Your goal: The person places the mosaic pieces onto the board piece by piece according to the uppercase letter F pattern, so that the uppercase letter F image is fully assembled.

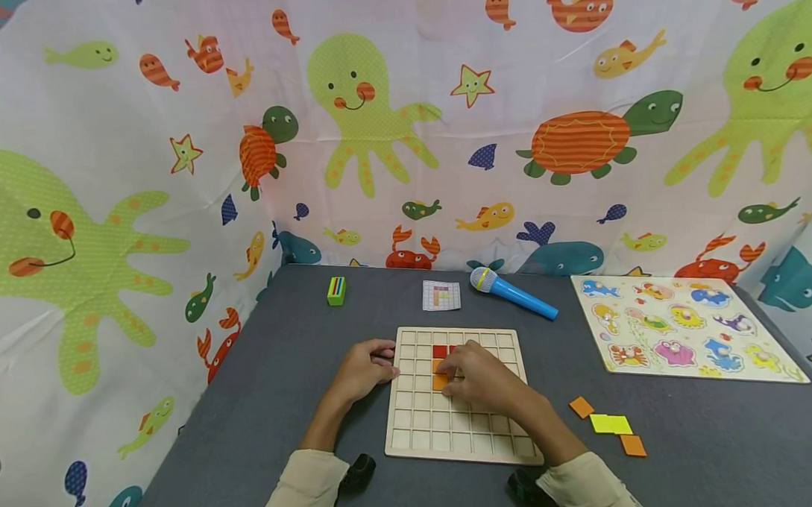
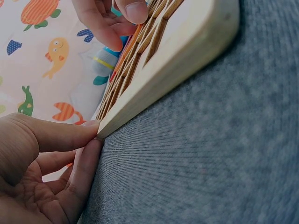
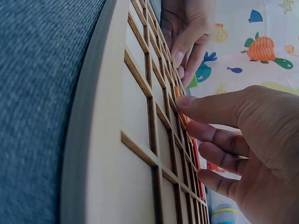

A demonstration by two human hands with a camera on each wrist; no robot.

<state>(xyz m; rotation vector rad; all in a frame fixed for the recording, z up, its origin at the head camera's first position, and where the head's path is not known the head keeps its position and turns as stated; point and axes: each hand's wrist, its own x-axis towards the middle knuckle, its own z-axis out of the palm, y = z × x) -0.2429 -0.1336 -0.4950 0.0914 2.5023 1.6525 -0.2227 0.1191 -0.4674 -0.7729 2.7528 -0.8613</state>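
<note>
A square wooden grid board [image 1: 412, 438] lies on the grey table. Red tiles [image 1: 439, 351] fill cells near its upper middle, with orange tiles [image 1: 440, 383] in the column below. My left hand [image 1: 365, 372] is at the board's left edge, thumb and forefinger pinching the rim [image 2: 110, 125] in the left wrist view. Over the middle of the grid, my right hand [image 1: 484, 377] has thumb and forefinger at an orange tile [image 3: 182, 112], its other fingers bent above the board. That hand partly covers the red and orange tiles in the head view.
Loose orange [image 1: 581, 407] and yellow tiles [image 1: 610, 424] lie right of the board. Behind it are a small pattern card [image 1: 441, 295], a blue toy microphone [image 1: 522, 296] and a green block with coloured stripes [image 1: 336, 292]. A sea-animal puzzle [image 1: 691, 329] lies at the right.
</note>
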